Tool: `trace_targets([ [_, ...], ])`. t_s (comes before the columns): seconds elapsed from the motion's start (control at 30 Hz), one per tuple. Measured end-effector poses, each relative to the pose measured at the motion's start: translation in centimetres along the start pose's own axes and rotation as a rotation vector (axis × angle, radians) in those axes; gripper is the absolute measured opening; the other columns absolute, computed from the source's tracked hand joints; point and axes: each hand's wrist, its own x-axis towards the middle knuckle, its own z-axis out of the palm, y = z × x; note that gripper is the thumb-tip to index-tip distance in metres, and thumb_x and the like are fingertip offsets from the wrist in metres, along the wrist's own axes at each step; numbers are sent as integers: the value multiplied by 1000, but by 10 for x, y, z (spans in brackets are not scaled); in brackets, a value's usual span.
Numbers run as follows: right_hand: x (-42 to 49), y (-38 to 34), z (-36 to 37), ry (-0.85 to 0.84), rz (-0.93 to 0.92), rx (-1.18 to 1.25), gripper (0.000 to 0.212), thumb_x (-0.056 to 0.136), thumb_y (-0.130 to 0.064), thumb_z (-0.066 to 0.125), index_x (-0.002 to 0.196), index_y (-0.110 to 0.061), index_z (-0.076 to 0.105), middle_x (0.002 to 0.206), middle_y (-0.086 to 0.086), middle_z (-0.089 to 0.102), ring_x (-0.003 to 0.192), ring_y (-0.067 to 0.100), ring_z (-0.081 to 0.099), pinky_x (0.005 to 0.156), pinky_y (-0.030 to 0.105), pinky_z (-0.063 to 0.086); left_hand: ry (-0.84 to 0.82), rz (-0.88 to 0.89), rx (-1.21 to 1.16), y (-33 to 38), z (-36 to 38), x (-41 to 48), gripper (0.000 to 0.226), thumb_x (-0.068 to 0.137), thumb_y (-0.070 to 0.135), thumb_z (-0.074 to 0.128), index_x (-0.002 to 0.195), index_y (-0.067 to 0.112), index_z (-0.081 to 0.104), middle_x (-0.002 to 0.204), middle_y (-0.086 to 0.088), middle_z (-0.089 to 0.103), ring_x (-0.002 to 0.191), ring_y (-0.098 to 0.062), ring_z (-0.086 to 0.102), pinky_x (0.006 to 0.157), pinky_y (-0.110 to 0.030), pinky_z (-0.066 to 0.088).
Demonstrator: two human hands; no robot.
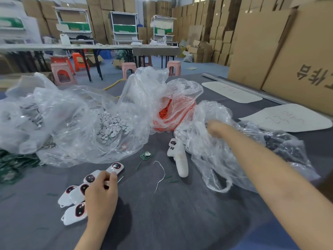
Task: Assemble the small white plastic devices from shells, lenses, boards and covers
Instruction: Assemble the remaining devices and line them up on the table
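Several white shells with dark red lenses [77, 193] lie in a cluster at the lower left of the grey table [162, 213]. My left hand [101, 193] rests on that cluster, its fingers curled over one shell [115, 168]. My right hand [214, 129] reaches into a clear plastic bag [225, 156] at the right; its fingers are blurred and partly hidden by the plastic. A longer white device [178, 157] lies between the two hands. A small green circuit board [146, 155] sits on the cloth just left of it.
A clear bag of small white discs [111, 125] stands at the centre left, a bag of orange parts [171, 112] behind the middle. Green boards [10, 165] pile at the far left. Cardboard boxes [288, 51] rise at the right. A white thread [160, 175] lies mid-table.
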Motion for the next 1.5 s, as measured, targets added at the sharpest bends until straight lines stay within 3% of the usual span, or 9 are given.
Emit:
trace_targets([
  [0.2, -2, 12, -4, 234, 131, 178, 30, 97, -14, 48, 120, 3, 57, 121, 21, 59, 110, 36, 58, 79, 33, 44, 60, 115, 417, 8, 4, -8, 17, 78, 4, 69, 93, 2, 60, 83, -16, 64, 89, -41, 54, 74, -50, 39],
  [0.5, -18, 33, -29, 840, 378, 631, 25, 86, -21, 65, 89, 4, 66, 99, 25, 64, 94, 41, 62, 66, 38, 42, 81, 132, 370, 3, 4, -9, 20, 79, 1, 67, 98, 5, 62, 97, -13, 66, 104, -40, 51, 89, -52, 33],
  [0.67, -72, 0, -41, 1093, -176, 693, 12, 77, -10, 60, 66, -6, 62, 75, 11, 57, 66, 16, 46, 59, 21, 30, 89, 318, 241, 9, 0, -11, 26, 80, 1, 66, 105, 3, 58, 100, -12, 64, 100, -36, 52, 90, -44, 37],
  [0.77, -135, -58, 22, 886, -680, 670, 14, 74, -13, 62, 61, -9, 57, 69, -4, 53, 58, 9, 45, 55, 16, 37, -81, 427, -20, 20, 0, -28, 55, 82, 16, 61, 133, 7, 42, 126, -5, 51, 110, -10, 51, 98, -13, 34],
  [0.87, -173, -96, 97, 643, -849, 618, 20, 81, -10, 67, 64, -5, 58, 70, 2, 56, 56, 17, 49, 53, 32, 44, -288, 492, -157, 24, 2, -47, 71, 87, 20, 64, 147, 30, 26, 146, 5, 33, 120, -3, 51, 95, -15, 44],
  [1.0, -175, -107, 132, 378, -749, 816, 15, 83, -6, 69, 69, -3, 63, 72, 3, 59, 61, 14, 52, 60, 25, 43, -311, 504, -107, 22, 2, -50, 53, 83, 9, 70, 125, 34, 49, 135, 5, 46, 113, -8, 57, 89, -30, 53],
  [1.1, -172, -100, 137, 187, -596, 1039, 19, 85, -5, 64, 70, -13, 71, 70, -3, 69, 57, 5, 58, 57, 19, 45, -245, 475, -125, 25, -2, -48, 15, 83, 26, 68, 94, 17, 63, 99, 6, 60, 83, -2, 59, 73, -15, 49],
  [1.2, -164, -92, 137, 72, -492, 1286, 34, 93, -6, 55, 64, -20, 65, 79, 6, 74, 48, 9, 58, 43, 19, 39, -294, 327, -30, 22, -2, -45, 23, 91, 36, 58, 75, 19, 56, 63, 10, 54, 58, -10, 50, 56, -28, 43],
  [1.5, -163, -91, 140, -45, -434, 1272, 15, 82, 2, 69, 75, -9, 61, 80, 17, 70, 53, 10, 60, 49, 19, 46, -311, 149, 65, 20, 2, -42, 22, 94, 30, 59, 113, 23, 68, 92, 10, 66, 79, -7, 60, 71, -17, 39],
])
